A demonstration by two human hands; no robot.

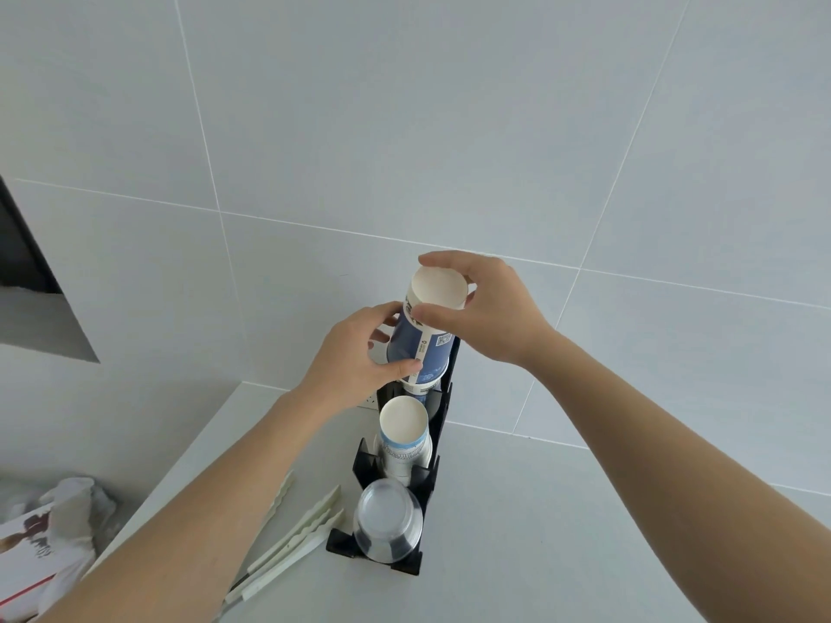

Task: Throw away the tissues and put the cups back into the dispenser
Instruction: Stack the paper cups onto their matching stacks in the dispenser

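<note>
A black cup dispenser (pixel 438 436) stands on the white counter against the tiled wall. Both hands hold an upside-down stack of blue and white paper cups (pixel 425 339) over its rear slot. My right hand (pixel 488 308) pinches the white base on top. My left hand (pixel 355 357) grips the stack's lower side. The stack's bottom rim sits at the slot's mouth. In the middle slot stands an upside-down stack of white and light-blue cups (pixel 404 436). Clear plastic cups (pixel 389 526) fill the front slot.
White plastic tongs (pixel 297 539) lie on the counter left of the dispenser. Past the counter's left edge, lower down, is a bin holding white tissues and a red-and-white carton (pixel 49 528). A dark recessed opening (pixel 22 272) sits in the left wall.
</note>
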